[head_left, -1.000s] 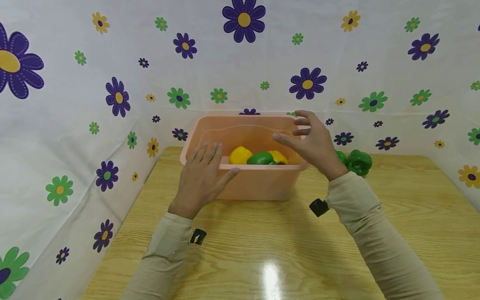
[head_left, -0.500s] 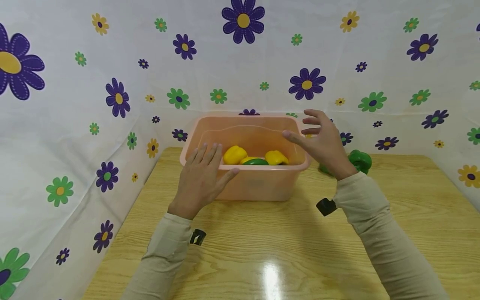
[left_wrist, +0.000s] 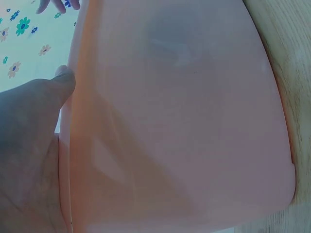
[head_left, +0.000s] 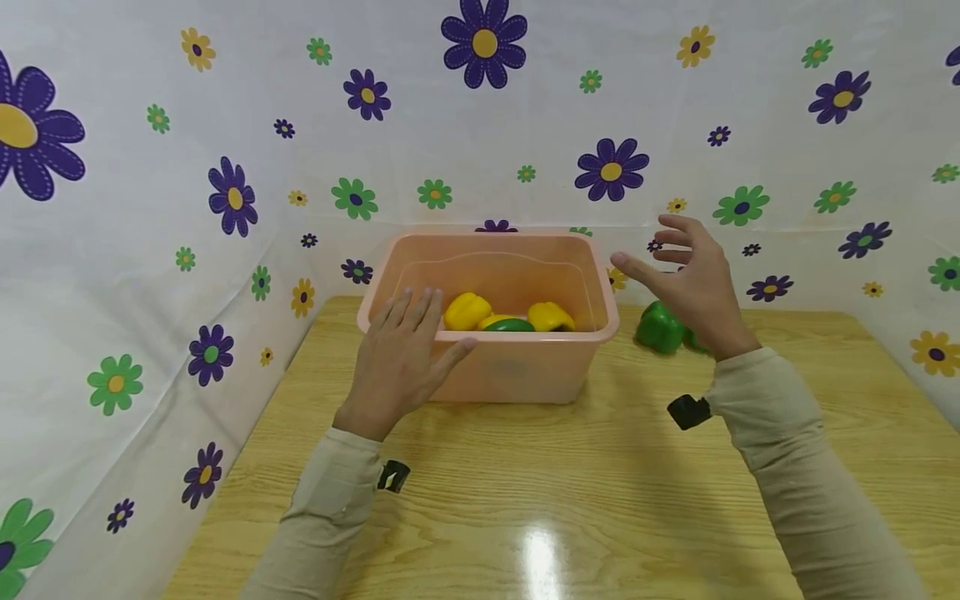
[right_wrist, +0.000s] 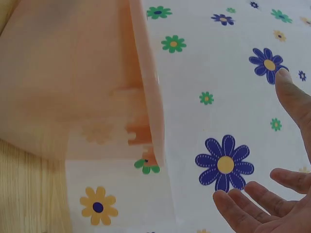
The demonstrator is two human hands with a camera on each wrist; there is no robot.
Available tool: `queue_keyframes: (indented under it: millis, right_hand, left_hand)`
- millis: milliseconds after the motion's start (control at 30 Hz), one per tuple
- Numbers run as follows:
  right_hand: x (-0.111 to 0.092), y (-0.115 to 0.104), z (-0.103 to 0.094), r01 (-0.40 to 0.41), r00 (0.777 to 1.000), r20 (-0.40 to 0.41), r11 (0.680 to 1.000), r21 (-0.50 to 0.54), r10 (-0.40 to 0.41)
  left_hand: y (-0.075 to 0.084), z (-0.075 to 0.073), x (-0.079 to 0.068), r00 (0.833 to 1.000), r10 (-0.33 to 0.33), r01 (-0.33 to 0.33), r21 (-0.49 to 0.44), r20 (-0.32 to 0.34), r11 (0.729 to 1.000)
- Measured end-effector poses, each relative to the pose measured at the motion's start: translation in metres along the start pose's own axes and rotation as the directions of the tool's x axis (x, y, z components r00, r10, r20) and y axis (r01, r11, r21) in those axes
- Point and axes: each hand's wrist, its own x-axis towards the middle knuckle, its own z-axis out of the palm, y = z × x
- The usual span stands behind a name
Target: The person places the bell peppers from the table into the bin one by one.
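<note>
A peach plastic bin (head_left: 517,371) stands at the back of the table. My left hand (head_left: 401,358) lies over its front left rim, fingers straight and thumb spread along the edge; the left wrist view shows the thumb (left_wrist: 63,80) at that rim. Inside are yellow bell peppers (head_left: 467,312) (head_left: 551,317), and a green pepper (head_left: 510,326) half hidden by the front wall. My right hand (head_left: 697,279) hovers right of the bin, fingers loosely bent and thumb apart, holding nothing. Below it sit green bell peppers (head_left: 660,327), one mostly covered by the hand.
A white cloth (head_left: 465,125) printed with flowers hangs behind and at the sides of the wooden table (head_left: 480,483). Dark camera mounts (head_left: 688,412) stick out from both sleeves. Light glares off the table's front middle.
My right hand has moved right, from over the bin to beside it. Inside, the green pepper has sunk lower and the yellow ones have shifted. My left hand stays at the rim.
</note>
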Motion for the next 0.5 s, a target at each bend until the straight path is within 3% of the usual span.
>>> queue_keyframes:
  millis: [500]
  right_hand:
    - [0.008, 0.037, -0.015, -0.109, 0.994, -0.027, 0.991, -0.072, 0.107]
  left_hand:
    - [-0.001, 0.001, 0.000, 1.000, 0.005, -0.005, 0.000, -0.017, 1.000]
